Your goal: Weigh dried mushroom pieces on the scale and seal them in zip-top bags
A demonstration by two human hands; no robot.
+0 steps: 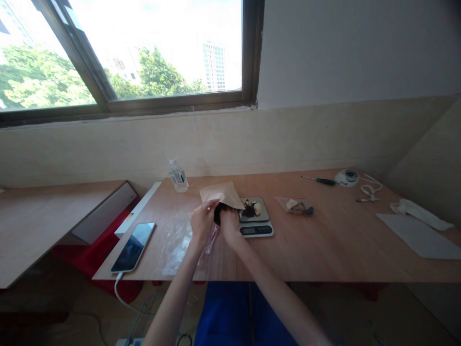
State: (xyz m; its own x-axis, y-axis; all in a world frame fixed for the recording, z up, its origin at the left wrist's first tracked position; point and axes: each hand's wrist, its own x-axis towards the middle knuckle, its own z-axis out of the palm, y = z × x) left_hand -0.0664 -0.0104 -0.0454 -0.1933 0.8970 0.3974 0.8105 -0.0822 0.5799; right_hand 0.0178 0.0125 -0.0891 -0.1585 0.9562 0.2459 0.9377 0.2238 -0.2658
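Note:
A brown paper bag (221, 192) is tilted with its dark mouth towards me. My left hand (203, 221) pinches the bag's edge at its near left side. My right hand (230, 225) reaches into the mouth, so its fingers are hidden inside. Just right of the bag, a kitchen scale (257, 230) carries some dark and pale dried pieces (251, 208), which look like dried food. The scale's display is too dark to read. Beneath and left of my hands lie clear plastic bags (176, 245) on the table.
A phone (133, 247) on a charging cable lies at the left edge; a water bottle (178, 176) stands at the back. Rightward are a small filled plastic bag (296, 206), a screwdriver (324, 181), a white dome camera (347, 178), a white sheet (419, 235) and a white cloth (419, 213).

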